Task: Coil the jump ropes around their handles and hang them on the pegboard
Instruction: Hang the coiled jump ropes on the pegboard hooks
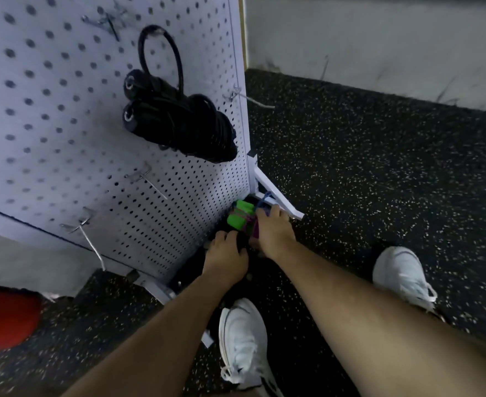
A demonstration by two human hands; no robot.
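A white pegboard (pixel 64 116) stands on the floor at the left. A black jump rope (pixel 176 121), coiled round its two handles, hangs from a hook on it by a loop. At the foot of the board lies a bundle with green handles (pixel 240 216) and a purple rope. My right hand (pixel 273 230) reaches down onto this bundle, its fingers curled over the purple part. My left hand (pixel 226 250) is beside it, lower left, gripping a dark object that I cannot make out.
Several bare metal hooks (pixel 93 242) stick out of the pegboard. Its white foot (pixel 276 196) angles out over the speckled rubber floor (pixel 379 173). My two white shoes (pixel 243 339) stand close by. A red object (pixel 4 316) sits at the lower left.
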